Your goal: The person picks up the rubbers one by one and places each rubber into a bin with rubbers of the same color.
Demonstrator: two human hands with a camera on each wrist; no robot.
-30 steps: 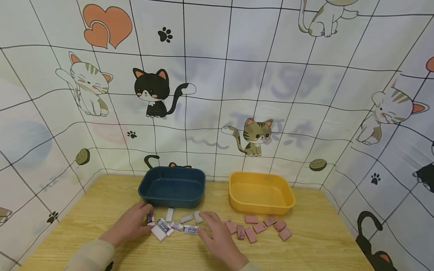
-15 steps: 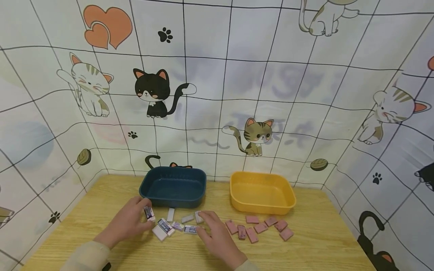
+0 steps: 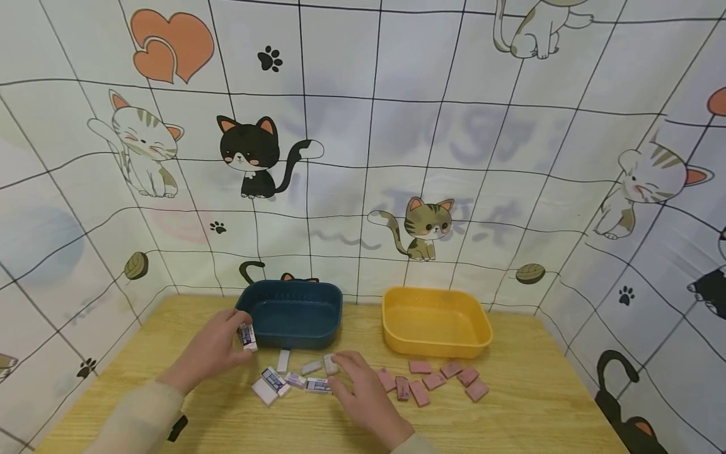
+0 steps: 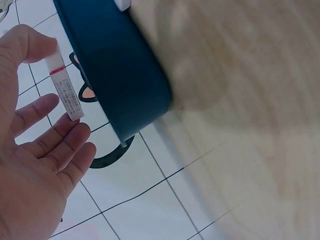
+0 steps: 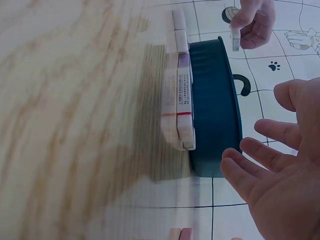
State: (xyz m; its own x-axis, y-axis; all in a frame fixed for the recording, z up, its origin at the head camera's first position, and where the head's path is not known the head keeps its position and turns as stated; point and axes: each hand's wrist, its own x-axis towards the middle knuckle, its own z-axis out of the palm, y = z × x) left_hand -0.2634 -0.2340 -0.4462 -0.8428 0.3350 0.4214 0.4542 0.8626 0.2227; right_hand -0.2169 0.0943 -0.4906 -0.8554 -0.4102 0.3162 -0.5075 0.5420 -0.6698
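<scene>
My left hand [image 3: 212, 353] pinches an eraser [image 3: 247, 337] with a dark printed sleeve, raised at the front left corner of the blue basin [image 3: 292, 337]. The left wrist view shows this eraser [image 4: 66, 92] between thumb and fingertips, its narrow printed side visible. Several white erasers [image 3: 264, 391] lie on the table in front of the basin, some in printed sleeves. Beside them is my right hand [image 3: 368, 397], fingertips close to the rightmost white ones. In the right wrist view, the fingers of the right hand [image 5: 285, 170] are spread and hold nothing.
A yellow basin [image 3: 437, 347] stands right of the blue one near the back of the wooden table [image 3: 510, 416]. Several pink erasers [image 3: 419, 393] lie in front of it. Behind rises a white gridded backdrop [image 3: 340, 189] printed with cats.
My left hand has lifted the sleeved eraser from beside the white ones, up and slightly left to the blue basin's near corner. The right hand has stayed in place.
</scene>
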